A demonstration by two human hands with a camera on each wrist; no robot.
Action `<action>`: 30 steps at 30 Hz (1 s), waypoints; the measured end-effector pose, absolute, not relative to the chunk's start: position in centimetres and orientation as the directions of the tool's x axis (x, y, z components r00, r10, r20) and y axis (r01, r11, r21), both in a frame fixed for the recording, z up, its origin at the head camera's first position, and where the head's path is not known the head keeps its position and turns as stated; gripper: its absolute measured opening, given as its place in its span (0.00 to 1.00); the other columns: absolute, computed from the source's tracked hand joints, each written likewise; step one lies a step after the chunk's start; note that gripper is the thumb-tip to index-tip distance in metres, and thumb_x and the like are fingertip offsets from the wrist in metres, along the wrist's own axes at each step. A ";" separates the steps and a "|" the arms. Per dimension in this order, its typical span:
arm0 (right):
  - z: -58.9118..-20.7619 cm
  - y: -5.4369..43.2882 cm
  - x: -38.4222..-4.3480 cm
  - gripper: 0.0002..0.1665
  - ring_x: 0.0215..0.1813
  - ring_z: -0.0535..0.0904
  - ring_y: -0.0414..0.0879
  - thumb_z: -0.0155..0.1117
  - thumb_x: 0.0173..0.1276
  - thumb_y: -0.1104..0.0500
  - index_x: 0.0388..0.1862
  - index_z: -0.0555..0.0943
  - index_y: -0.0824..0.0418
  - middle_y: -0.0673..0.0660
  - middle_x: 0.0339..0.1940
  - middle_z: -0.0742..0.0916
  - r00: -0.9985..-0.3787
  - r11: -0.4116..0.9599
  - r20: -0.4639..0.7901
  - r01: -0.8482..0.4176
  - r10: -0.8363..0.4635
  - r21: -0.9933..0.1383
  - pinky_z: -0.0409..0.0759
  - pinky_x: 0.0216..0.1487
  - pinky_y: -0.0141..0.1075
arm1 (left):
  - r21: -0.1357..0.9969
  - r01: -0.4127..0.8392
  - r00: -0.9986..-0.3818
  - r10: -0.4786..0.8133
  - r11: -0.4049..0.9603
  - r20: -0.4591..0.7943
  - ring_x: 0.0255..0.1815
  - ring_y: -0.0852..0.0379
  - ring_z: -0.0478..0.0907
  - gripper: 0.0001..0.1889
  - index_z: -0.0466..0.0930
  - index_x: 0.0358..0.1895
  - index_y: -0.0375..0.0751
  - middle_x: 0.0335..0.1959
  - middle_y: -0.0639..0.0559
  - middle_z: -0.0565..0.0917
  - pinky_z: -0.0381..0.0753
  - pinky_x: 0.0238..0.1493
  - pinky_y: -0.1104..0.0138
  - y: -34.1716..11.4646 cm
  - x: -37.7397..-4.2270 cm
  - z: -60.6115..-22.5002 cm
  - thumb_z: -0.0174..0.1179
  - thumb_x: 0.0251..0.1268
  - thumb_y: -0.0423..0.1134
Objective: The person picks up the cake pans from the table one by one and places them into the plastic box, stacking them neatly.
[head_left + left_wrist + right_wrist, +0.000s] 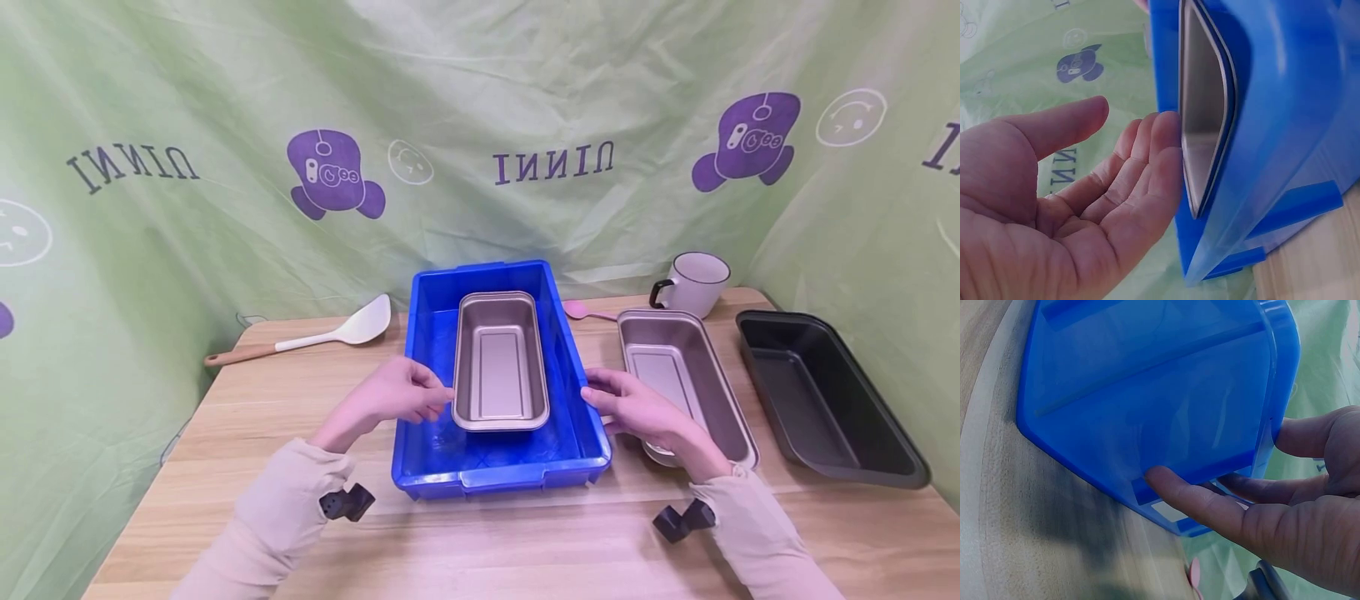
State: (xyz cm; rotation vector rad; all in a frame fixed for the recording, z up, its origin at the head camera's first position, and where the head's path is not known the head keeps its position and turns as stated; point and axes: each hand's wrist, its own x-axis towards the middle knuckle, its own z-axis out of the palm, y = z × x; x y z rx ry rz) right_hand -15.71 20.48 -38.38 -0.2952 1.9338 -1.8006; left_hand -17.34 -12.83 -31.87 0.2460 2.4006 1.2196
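A champagne-coloured metal loaf pan (500,367) lies inside a blue plastic bin (502,479) on the table. My left hand (401,390) reaches over the bin's left side, its fingertips against the pan's left edge. In the left wrist view, the fingers of the left hand (1104,187) bend slightly at that edge (1222,81), and the thumb stays apart. At the bin's right side, my right hand (637,408) holds the wall. In the right wrist view, the right hand's thumb (1302,436) touches the rim, and its fingers lie against the outer wall (1166,425).
To the right lie a second champagne loaf pan (708,379) and a black loaf pan (828,400). A white mug (697,287) with a dark handle and a pink spoon (581,310) are behind. A white turner (363,325) with a wooden handle lies back left. Green cloth encloses the table.
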 end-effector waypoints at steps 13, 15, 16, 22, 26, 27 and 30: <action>-38.4 20.4 -15.8 0.35 0.59 0.75 0.64 0.46 0.76 0.61 0.71 0.46 0.80 0.80 0.64 0.67 -0.860 0.117 -0.198 0.161 -0.471 -0.980 0.80 0.52 0.50 | 0.865 -0.058 -0.913 0.323 0.499 -0.248 0.35 0.51 0.83 0.12 0.81 0.41 0.29 0.29 0.48 0.85 0.83 0.39 0.59 -15.9 -17.6 -32.2 0.63 0.60 0.35; -38.4 20.4 -15.8 0.35 0.59 0.74 0.65 0.46 0.76 0.61 0.71 0.46 0.80 0.81 0.64 0.67 -0.860 0.116 -0.196 0.160 -0.471 -0.980 0.80 0.52 0.51 | 0.897 -0.053 -0.919 0.330 0.439 -0.216 0.36 0.51 0.83 0.14 0.80 0.45 0.26 0.32 0.47 0.85 0.83 0.40 0.60 -16.6 -17.6 -33.0 0.62 0.62 0.35; -38.4 20.5 -15.8 0.35 0.59 0.74 0.65 0.46 0.76 0.61 0.71 0.47 0.80 0.80 0.64 0.67 -0.861 0.115 -0.196 0.161 -0.469 -0.980 0.80 0.52 0.51 | 0.913 -0.047 -0.922 0.334 0.405 -0.195 0.37 0.51 0.83 0.16 0.78 0.47 0.24 0.34 0.46 0.86 0.83 0.40 0.61 -16.8 -17.6 -33.4 0.61 0.63 0.35; -38.5 20.4 -15.8 0.35 0.59 0.75 0.64 0.47 0.76 0.60 0.71 0.47 0.80 0.80 0.64 0.68 -0.857 0.105 -0.194 0.164 -0.477 -0.981 0.79 0.52 0.51 | 0.975 -0.071 -0.969 0.217 0.211 -0.118 0.36 0.57 0.82 0.20 0.73 0.53 0.20 0.34 0.51 0.84 0.83 0.42 0.64 -18.2 -17.7 -36.2 0.59 0.67 0.35; -38.5 20.4 -15.7 0.35 0.58 0.75 0.64 0.47 0.77 0.60 0.70 0.48 0.80 0.80 0.63 0.68 -0.857 0.101 -0.188 0.159 -0.479 -0.982 0.79 0.52 0.51 | 0.980 -0.100 -0.984 0.130 0.172 -0.124 0.36 0.60 0.81 0.20 0.72 0.55 0.21 0.35 0.54 0.83 0.83 0.43 0.62 -18.7 -18.0 -37.7 0.59 0.66 0.35; -38.5 20.4 -15.7 0.35 0.58 0.76 0.64 0.47 0.77 0.60 0.70 0.48 0.81 0.81 0.63 0.68 -0.857 0.100 -0.186 0.158 -0.480 -0.982 0.79 0.52 0.52 | 0.979 -0.111 -0.982 0.130 0.169 -0.134 0.37 0.61 0.80 0.21 0.71 0.57 0.22 0.38 0.52 0.83 0.83 0.44 0.62 -18.8 -18.1 -38.0 0.59 0.66 0.34; -38.4 20.5 -15.6 0.35 0.58 0.76 0.64 0.47 0.77 0.60 0.70 0.47 0.80 0.80 0.63 0.67 -0.858 0.096 -0.185 0.159 -0.480 -0.983 0.79 0.52 0.51 | 0.977 -0.139 -0.972 0.165 0.161 -0.166 0.42 0.61 0.80 0.25 0.67 0.62 0.22 0.48 0.42 0.81 0.82 0.47 0.63 -18.8 -18.3 -38.9 0.59 0.67 0.33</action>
